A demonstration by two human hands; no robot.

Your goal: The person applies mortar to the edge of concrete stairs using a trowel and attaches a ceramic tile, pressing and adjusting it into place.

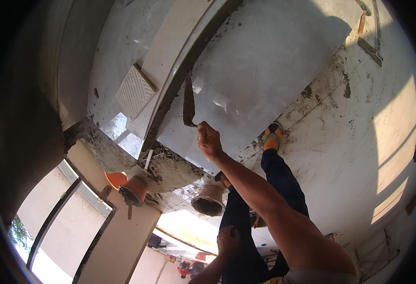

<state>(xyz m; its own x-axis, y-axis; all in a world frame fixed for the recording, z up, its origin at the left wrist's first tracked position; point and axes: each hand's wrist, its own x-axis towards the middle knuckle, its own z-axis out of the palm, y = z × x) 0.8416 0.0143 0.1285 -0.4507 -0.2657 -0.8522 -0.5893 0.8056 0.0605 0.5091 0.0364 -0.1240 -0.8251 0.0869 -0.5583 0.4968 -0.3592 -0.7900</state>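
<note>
My right hand (210,142) is closed in a fist around a pointing trowel. The narrow, mortar-dark blade of this trowel (188,102) points away from me, close to a mortar-filled joint (177,85). The joint runs along the left edge of a large smooth grey slab (264,71), with a pale raised strip (170,47) on its other side. My left hand (228,240) rests against my dark-trousered left leg. Its fingers are partly hidden, and I cannot make out whether it holds anything.
A ribbed pale tile (136,92) lies across the strip. Mortar-crusted buckets (209,200) (133,190) stand near my left foot, beside an orange bowl (115,179). Wet mortar (170,168) lies along the slab's near edge. Far right is an angled tool (371,49). A window (61,213) is at left.
</note>
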